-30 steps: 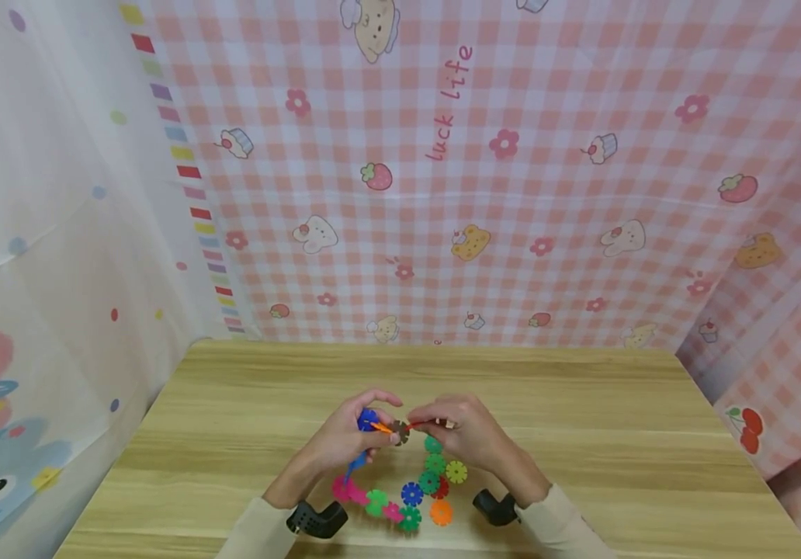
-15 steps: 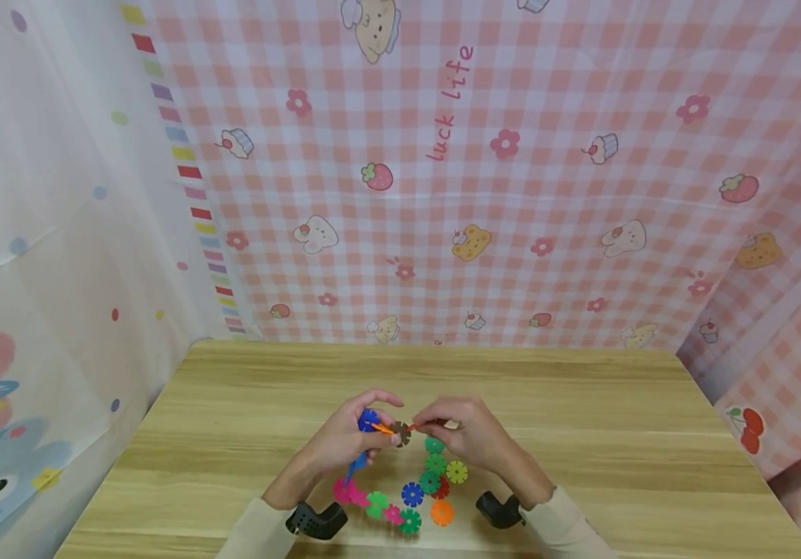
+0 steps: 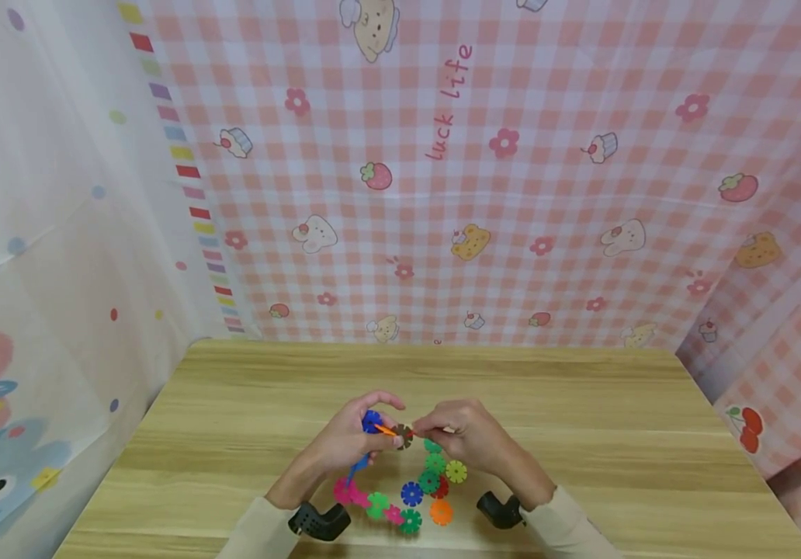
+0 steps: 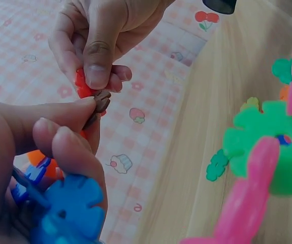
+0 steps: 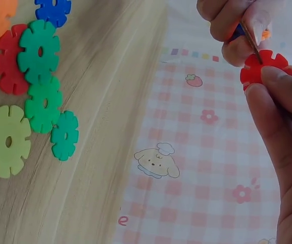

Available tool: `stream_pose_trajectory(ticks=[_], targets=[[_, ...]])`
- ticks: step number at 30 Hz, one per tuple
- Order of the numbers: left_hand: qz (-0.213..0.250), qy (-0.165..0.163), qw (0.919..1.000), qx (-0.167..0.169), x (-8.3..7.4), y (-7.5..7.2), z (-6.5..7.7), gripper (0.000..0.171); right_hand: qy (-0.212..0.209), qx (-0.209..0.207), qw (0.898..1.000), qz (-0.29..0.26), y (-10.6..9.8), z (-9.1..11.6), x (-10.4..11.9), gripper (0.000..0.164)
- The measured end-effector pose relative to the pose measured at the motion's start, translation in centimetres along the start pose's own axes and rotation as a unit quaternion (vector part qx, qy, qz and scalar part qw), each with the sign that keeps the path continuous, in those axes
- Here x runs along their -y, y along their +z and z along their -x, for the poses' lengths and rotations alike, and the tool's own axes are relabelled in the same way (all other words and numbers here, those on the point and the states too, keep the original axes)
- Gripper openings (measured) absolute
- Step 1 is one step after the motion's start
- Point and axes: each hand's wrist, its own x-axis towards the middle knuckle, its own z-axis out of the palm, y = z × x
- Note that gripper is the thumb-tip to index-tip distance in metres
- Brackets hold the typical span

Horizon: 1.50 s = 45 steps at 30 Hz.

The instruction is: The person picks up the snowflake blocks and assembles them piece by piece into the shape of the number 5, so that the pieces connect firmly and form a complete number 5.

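My left hand (image 3: 345, 439) pinches a brown notched snowflake disc (image 4: 103, 100) between thumb and finger. With thumb and fingertips my right hand (image 3: 470, 431) grips a red snowflake disc (image 5: 251, 74), its rim meeting the brown disc's edge-on rim. How deep the slots interlock is hard to tell. From the brown disc a linked chain runs back through an orange disc (image 3: 386, 430) and a dark blue disc (image 3: 372, 421) at the left palm. It continues down through light blue (image 4: 77, 206), pink (image 3: 343, 491) and green discs (image 3: 376, 505) toward the table's near side.
Loose discs lie on the wooden table (image 3: 547, 388) between the forearms: dark blue (image 3: 411, 494), orange (image 3: 441, 512), yellow (image 5: 7, 142), red (image 5: 8, 63) partly under a green one (image 5: 38, 51), and other greens. Black wrist mounts (image 3: 320, 522) sit near both sleeves. Patterned cloth (image 3: 442, 194) hangs behind.
The red disc has come closer against the brown one and shows less between the hands. Both hands have otherwise shifted only slightly; the loose discs stay put.
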Motion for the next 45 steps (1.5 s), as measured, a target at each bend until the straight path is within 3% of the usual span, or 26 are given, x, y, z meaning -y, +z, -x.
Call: stream_pose_trajectory(ticks=[12,24,39,45], targets=[[0.007,-0.004,1.0,-0.005,0.2,-0.3,-0.2,0.041,0.056,-0.017,0.998,-0.019,0.9,0.1,-0.5,0.012],[-0.013,0.006,0.9998,-0.014,0.3,-0.7,0.0,0.04,0.086,-0.028,0.996,-0.021,1.5,-0.1,-0.6,0.01],[-0.006,0.004,0.999,-0.043,0.3,-1.2,0.3,0.041,0.088,-0.069,0.993,-0.022,1.8,-0.9,-0.7,0.012],[-0.003,0.003,0.9986,-0.053,0.2,-1.3,0.4,0.041,0.139,-0.091,0.986,-0.023,1.6,-0.7,-0.9,0.01]])
